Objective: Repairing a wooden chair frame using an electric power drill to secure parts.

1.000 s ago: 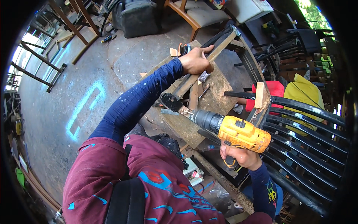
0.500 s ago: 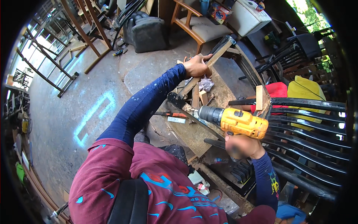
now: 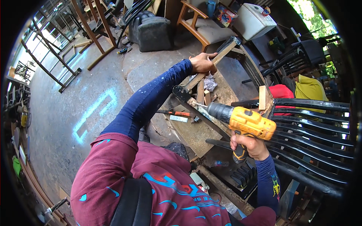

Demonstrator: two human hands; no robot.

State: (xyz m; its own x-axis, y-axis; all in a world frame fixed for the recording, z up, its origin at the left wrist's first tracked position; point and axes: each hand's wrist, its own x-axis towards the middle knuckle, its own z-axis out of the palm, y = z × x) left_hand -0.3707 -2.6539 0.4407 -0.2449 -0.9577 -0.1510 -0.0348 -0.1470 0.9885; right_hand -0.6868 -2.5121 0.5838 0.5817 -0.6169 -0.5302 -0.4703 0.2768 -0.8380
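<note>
My right hand (image 3: 252, 147) is wrapped round the handle of a yellow and black cordless drill (image 3: 250, 122). The drill lies almost level, its black chuck pointing left. A thin bit (image 3: 200, 105) reaches from the chuck to the near dark rail of a chair frame (image 3: 214, 122); whether its tip touches the wood I cannot tell. Farther up, my left hand (image 3: 203, 63) grips the frame's bare wooden side rail (image 3: 225, 50), fingers partly hidden behind it. Long black curved slats (image 3: 309, 126) extend from the frame to the right.
Beneath the frame is a dusty wooden board (image 3: 200, 139) bearing wood scraps, crumpled plastic (image 3: 211, 83) and an orange-and-black hand tool (image 3: 177, 112). A wooden armchair (image 3: 211, 33), a black padded seat (image 3: 154, 35) and a white box (image 3: 254, 22) stand beyond. Red and yellow cloths (image 3: 309, 90) lie at right.
The drill has shifted right and slightly up, away from the near rail, and its bit now shows. My left hand keeps its hold on the side rail. The whole view has shifted slightly.
</note>
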